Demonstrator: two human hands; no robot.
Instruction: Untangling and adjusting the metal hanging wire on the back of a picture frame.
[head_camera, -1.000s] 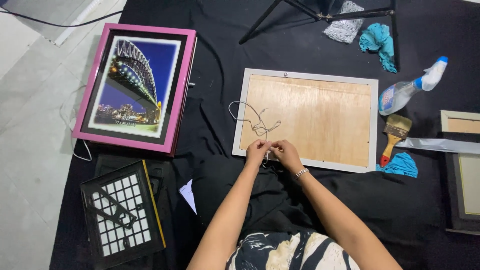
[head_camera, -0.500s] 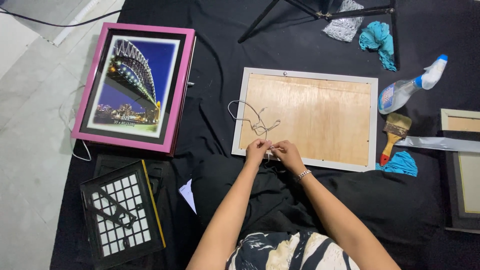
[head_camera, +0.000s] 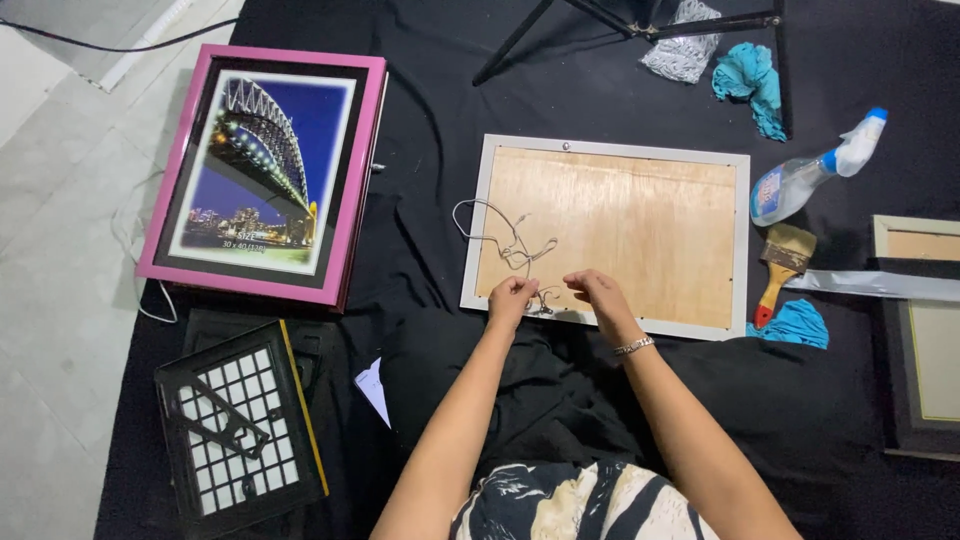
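Both hands at near edge of white frame (head_camera: 610, 235), laid backing-up on black cloth (head_camera: 440, 150) so rear is reachable. Left hand (head_camera: 510, 298) and right hand (head_camera: 597, 293), fingers pinched on thin wire (head_camera: 500, 240), ends held close; slack loops over backing. Paintbrush (head_camera: 780, 265), spray bottle (head_camera: 810, 175) lie right, near but apart.

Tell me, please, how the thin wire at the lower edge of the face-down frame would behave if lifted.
The wire lies in loose curls, so it likely flops yet keeps kinks. It looks light. Both hands, left hand and right hand, pinch it, suggesting it bends easily.
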